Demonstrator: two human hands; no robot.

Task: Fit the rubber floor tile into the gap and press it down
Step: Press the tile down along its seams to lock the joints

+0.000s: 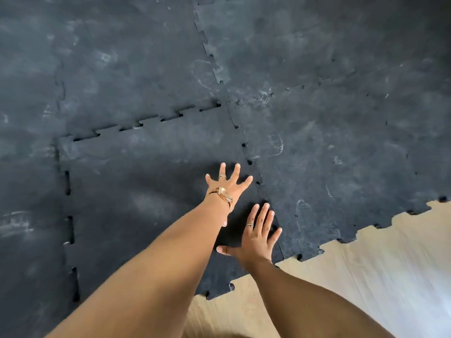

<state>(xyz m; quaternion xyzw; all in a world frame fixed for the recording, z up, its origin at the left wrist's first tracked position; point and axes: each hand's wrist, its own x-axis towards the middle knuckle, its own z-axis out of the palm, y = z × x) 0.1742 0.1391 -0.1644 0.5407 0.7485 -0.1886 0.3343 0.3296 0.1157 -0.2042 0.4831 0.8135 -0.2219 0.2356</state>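
The rubber floor tile [146, 191] lies in the gap among the black interlocking mats [329, 142], its toothed far edge at 11 o'clock still showing open notches. Both hands rest flat on it, fingers spread, gripping nothing: the left hand [228, 185] at centre, the right hand [258, 237] toward 5 o'clock. Bare wooden floor [366, 276] shows at 4 o'clock.

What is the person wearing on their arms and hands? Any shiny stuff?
Both arms are bare, with no sleeves in view. The left hand has a gold-coloured watch on the wrist and a ring on one finger. The right hand wears one ring too. No gloves on either hand.
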